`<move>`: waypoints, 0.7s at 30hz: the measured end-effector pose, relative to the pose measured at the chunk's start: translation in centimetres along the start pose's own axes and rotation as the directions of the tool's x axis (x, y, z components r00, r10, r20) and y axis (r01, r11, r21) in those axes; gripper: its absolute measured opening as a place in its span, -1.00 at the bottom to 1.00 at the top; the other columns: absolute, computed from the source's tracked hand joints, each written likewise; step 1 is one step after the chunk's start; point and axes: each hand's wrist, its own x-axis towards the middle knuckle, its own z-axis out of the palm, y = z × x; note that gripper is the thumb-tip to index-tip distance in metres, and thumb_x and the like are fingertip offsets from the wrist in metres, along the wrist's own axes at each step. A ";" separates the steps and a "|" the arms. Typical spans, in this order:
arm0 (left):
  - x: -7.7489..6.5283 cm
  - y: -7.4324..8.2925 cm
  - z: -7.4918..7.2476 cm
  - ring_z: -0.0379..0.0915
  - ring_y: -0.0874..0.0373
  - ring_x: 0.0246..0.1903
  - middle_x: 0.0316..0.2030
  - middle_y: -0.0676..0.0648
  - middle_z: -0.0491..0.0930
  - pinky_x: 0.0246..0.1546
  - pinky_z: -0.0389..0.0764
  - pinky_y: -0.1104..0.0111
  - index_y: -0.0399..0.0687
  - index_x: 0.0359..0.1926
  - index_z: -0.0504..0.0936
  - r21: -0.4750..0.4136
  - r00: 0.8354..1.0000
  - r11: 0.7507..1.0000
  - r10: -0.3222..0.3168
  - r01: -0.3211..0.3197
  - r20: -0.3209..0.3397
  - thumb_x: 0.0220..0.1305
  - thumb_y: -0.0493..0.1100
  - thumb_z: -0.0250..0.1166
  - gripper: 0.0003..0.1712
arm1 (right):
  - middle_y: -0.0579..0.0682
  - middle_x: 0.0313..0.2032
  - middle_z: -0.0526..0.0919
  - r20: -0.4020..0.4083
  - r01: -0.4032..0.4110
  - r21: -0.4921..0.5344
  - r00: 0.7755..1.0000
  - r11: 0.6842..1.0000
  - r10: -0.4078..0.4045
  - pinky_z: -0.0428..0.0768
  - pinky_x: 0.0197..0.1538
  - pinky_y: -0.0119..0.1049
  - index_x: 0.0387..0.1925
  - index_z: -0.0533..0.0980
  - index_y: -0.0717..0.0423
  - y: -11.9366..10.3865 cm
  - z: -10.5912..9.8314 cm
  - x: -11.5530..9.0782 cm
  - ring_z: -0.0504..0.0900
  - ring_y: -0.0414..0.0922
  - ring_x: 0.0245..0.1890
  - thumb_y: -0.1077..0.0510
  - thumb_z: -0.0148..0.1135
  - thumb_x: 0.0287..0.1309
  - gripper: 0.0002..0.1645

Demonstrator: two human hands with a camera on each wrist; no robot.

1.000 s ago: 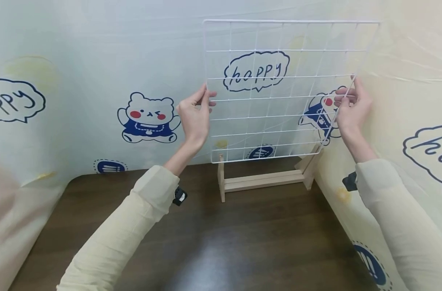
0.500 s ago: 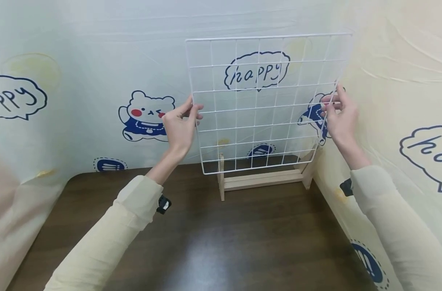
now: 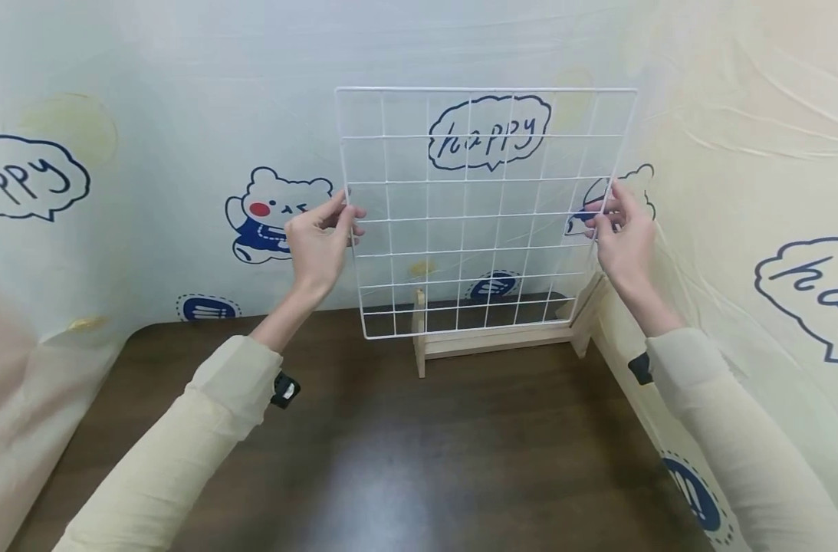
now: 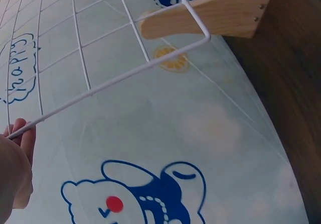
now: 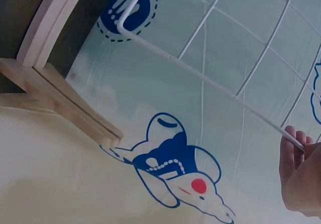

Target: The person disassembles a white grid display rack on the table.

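Observation:
A white wire grid panel point(image 3: 463, 215) is held upright between both hands in the head view. My left hand point(image 3: 318, 249) pinches its left side wire, and my right hand point(image 3: 627, 239) pinches the right side wire at about the same height. Behind the panel's lower edge stands a light wooden stand point(image 3: 497, 340) with two upright ends joined by a crossbar. The panel's bottom wire overlaps the crossbar in that view. In the left wrist view the panel's lower corner crosses the stand's wooden end piece point(image 4: 210, 14). The right wrist view shows the stand's other end point(image 5: 75, 106) apart from the panel.
The stand rests on a dark brown wooden table point(image 3: 363, 452), near its back right corner. A pale printed cloth point(image 3: 149, 153) with bears and "happy" bubbles hangs behind the table and along its sides. Each wrist carries a small black device point(image 3: 284, 389).
Both hands have moved left and down with the grid panel. Its bottom edge now sits lower in the head view, overlapping the stand's crossbar. The stand has stayed in place.

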 end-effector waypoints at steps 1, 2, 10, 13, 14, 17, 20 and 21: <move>-0.1 0.1 -0.3 0.61 0.05 -0.54 -0.34 -0.31 0.69 -0.50 0.63 0.51 -0.35 0.04 0.61 0.012 1.000 1.000 0.008 -0.008 0.005 0.29 -0.40 0.23 -0.70 | 0.27 -0.15 0.62 0.008 0.005 0.004 1.000 1.000 -0.005 0.66 -0.31 -0.45 0.37 0.29 0.04 -0.1 0.1 -0.2 0.61 -0.32 -0.43 0.53 -0.04 0.23 -0.29; -0.1 0.0 -0.6 0.61 0.07 -0.55 -0.34 -0.31 0.69 -0.51 0.61 0.54 -0.35 0.04 0.61 0.025 1.000 1.000 0.017 -0.017 0.008 0.29 -0.40 0.22 -0.71 | 0.27 -0.16 0.62 0.016 0.012 0.006 1.000 1.000 -0.012 0.66 -0.31 -0.44 0.36 0.31 0.04 -0.3 0.3 -0.4 0.61 -0.31 -0.44 0.54 -0.04 0.23 -0.29; -0.7 -3.2 -3.0 0.61 0.02 -0.56 -0.34 -0.31 0.69 -0.51 0.59 0.58 -0.33 0.03 0.62 0.056 1.000 0.998 0.028 -0.028 -0.007 0.28 -0.39 0.24 -0.70 | 0.19 -0.28 0.65 0.074 0.084 0.026 0.994 0.996 -0.086 0.67 -0.35 -0.42 0.22 0.45 0.17 -1.2 1.5 -2.3 0.64 -0.23 -0.46 0.54 0.01 0.21 -0.43; -0.7 -4.6 -3.7 0.62 0.15 -0.56 -0.34 -0.29 0.69 -0.49 0.59 0.59 -0.27 0.05 0.63 0.067 1.000 0.998 0.023 -0.023 -0.002 0.28 -0.37 0.26 -0.69 | 0.24 -0.28 0.66 0.080 0.100 0.018 0.992 0.995 -0.101 0.67 -0.35 -0.42 0.21 0.46 0.16 -1.3 1.8 -2.8 0.65 -0.20 -0.47 0.53 0.02 0.20 -0.44; -0.8 -4.9 -3.8 0.62 0.16 -0.55 -0.34 -0.28 0.70 -0.49 0.59 0.61 -0.26 0.05 0.63 0.079 0.999 0.996 0.032 -0.032 0.005 0.28 -0.36 0.26 -0.69 | 0.25 -0.28 0.66 0.081 0.101 0.016 0.991 0.995 -0.102 0.67 -0.35 -0.43 0.21 0.46 0.16 -1.4 1.9 -3.0 0.65 -0.18 -0.47 0.53 0.02 0.20 -0.44; -1.2 -5.5 -4.2 0.63 0.10 -0.55 -0.37 -0.25 0.70 -0.49 0.59 0.61 -0.27 0.05 0.63 0.100 0.997 0.992 0.068 -0.072 0.039 0.28 -0.35 0.26 -0.69 | 0.26 -0.26 0.66 0.086 0.090 0.007 0.992 0.996 -0.091 0.67 -0.35 -0.42 0.23 0.46 0.13 -1.4 1.9 -3.5 0.65 -0.15 -0.46 0.52 0.02 0.21 -0.42; -1.7 -6.0 -4.5 0.61 0.03 -0.57 -0.40 -0.20 0.70 -0.48 0.57 0.63 -0.30 0.05 0.63 0.146 0.989 0.980 0.128 -0.137 0.072 0.30 -0.35 0.24 -0.69 | 0.26 -0.23 0.67 0.093 0.070 -0.004 0.993 0.998 -0.070 0.67 -0.35 -0.43 0.25 0.45 0.09 -1.4 2.0 -4.0 0.65 -0.11 -0.44 0.50 0.03 0.23 -0.41; -1.8 -6.1 -4.6 0.61 0.02 -0.58 -0.40 -0.19 0.70 -0.49 0.57 0.65 -0.30 0.05 0.63 0.154 0.986 0.976 0.143 -0.154 0.080 0.30 -0.36 0.23 -0.69 | 0.27 -0.23 0.67 0.094 0.067 -0.006 0.993 0.998 -0.066 0.66 -0.35 -0.44 0.25 0.45 0.09 -1.4 2.0 -4.2 0.65 -0.11 -0.44 0.51 0.03 0.23 -0.41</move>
